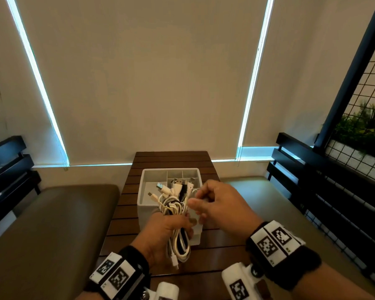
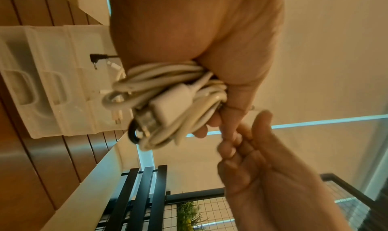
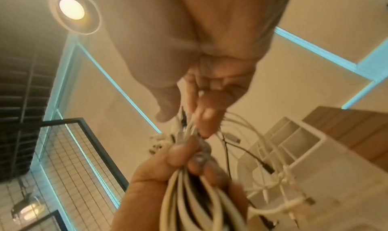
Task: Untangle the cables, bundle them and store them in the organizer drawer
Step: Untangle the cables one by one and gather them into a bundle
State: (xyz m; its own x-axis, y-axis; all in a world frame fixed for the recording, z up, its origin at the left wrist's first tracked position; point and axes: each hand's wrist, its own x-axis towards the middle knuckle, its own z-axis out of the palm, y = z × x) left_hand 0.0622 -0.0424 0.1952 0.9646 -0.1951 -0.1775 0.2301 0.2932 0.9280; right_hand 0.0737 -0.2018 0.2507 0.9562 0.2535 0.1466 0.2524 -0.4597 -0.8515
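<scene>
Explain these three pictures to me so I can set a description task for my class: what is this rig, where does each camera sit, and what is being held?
There is no machine here: the grips are a person's two bare hands, each wearing a black wristband with printed square markers. The wide picture comes from a camera on the person's head, looking forward and down. The other two come from cameras on the wrists, looking along each hand at the fingers. On the slatted wooden table stands a white box divided into compartments. The left grip holds a bundle of cables, mostly white and folded in loops. The right grip appears to pinch strands at the bundle's top.
</scene>
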